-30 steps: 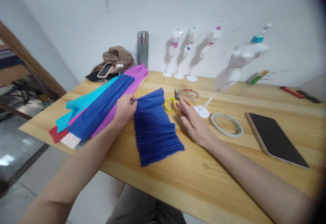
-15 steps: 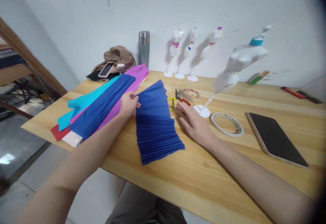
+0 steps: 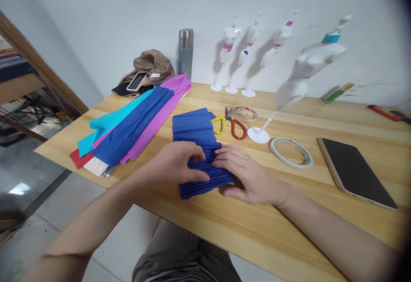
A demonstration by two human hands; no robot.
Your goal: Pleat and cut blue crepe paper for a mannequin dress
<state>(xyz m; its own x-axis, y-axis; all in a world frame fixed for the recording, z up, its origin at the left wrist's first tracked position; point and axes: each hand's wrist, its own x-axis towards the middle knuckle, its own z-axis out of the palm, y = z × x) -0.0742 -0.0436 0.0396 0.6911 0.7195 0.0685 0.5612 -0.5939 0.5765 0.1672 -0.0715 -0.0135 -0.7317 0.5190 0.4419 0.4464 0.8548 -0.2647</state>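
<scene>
A blue pleated sheet (image 3: 195,123), which looks like crepe paper, lies on the table in front of me. Its far part is fairly flat; the near part is gathered into tight folds. Over those folds hovers my left hand (image 3: 175,162), thumb and fingers apart and curved, with no visible grip. My right hand (image 3: 247,173) rests at the sheet's right edge, fingers stretched onto the folds and thumb low beside them. Just beyond are scissors (image 3: 238,129) with one yellow and one red handle, blades apart.
Coloured sheets (image 3: 138,123) are piled at left. Behind them sit a brown cloth bag (image 3: 154,63) and a flask (image 3: 186,53). A large white mannequin (image 3: 297,78) on a stand, several small mannequins (image 3: 229,46), a white tape roll (image 3: 274,151) and a phone (image 3: 356,173) occupy the right side.
My left hand let go of the sheet's far left edge and moved toward me, over the folds. My right hand came nearer, onto their right edge. The sheet's far end is drawn in.
</scene>
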